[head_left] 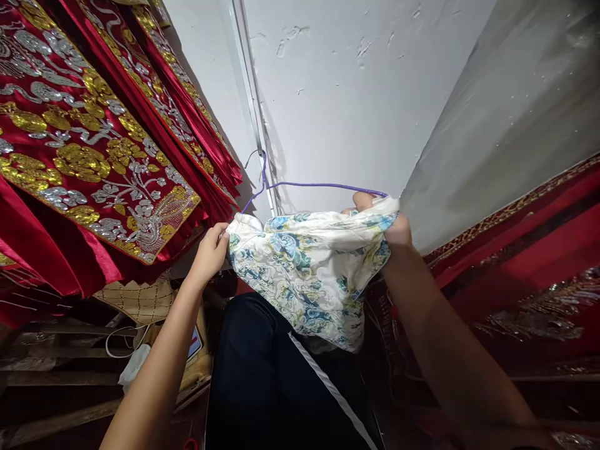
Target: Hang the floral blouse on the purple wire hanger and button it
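Note:
A white garment with a blue and green floral print (309, 275) hangs between my two hands in front of a white wall. My left hand (210, 253) is closed on its left top corner. My right hand (389, 222) is closed on its right top corner, together with the end of a purple wire hanger (319, 185). The hanger's bar runs just above the cloth, and its hook (262, 165) sits by a white wall strip.
Red satin garments with gold and silver embroidery (84, 144) hang close at the left. More red embroidered cloth (529, 275) lies at the right under a grey plastic sheet (515, 106). Below are my dark trousers (262, 381), wooden boards and a white cable (117, 340).

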Demonstrator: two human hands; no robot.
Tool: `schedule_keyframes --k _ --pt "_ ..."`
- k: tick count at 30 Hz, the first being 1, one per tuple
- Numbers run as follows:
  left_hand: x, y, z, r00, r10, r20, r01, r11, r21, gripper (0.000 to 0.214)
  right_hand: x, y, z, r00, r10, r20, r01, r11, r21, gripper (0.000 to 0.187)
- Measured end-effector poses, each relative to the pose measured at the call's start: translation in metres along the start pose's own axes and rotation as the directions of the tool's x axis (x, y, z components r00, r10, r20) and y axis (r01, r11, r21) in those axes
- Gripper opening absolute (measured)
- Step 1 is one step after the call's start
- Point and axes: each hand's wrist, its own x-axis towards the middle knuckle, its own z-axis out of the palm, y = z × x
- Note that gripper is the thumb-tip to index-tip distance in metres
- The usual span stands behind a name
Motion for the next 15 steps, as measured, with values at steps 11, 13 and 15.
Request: schedule_keyframes --k 11,13,15 --pt "-0.014 0.014 0.009 0.999 -0.032 -0.036 0.034 0.998 0.044 0.031 -0.007 -0.014 -0.029 1.0 0.007 -0.007 -0.006 0.977 0.211 0.037" --pt "-0.016 0.015 0.006 0.998 -0.026 -0.049 0.029 0.998 0.056 0.031 -0.006 -0.012 -0.027 0.999 -0.02 -0.028 0.025 0.983 0.184 0.038" --pt "-0.016 0.014 0.003 0.999 -0.022 -0.046 0.025 0.998 0.056 0.032 0.0 -0.009 -0.027 0.99 -0.055 -0.127 0.067 0.994 0.092 0.041"
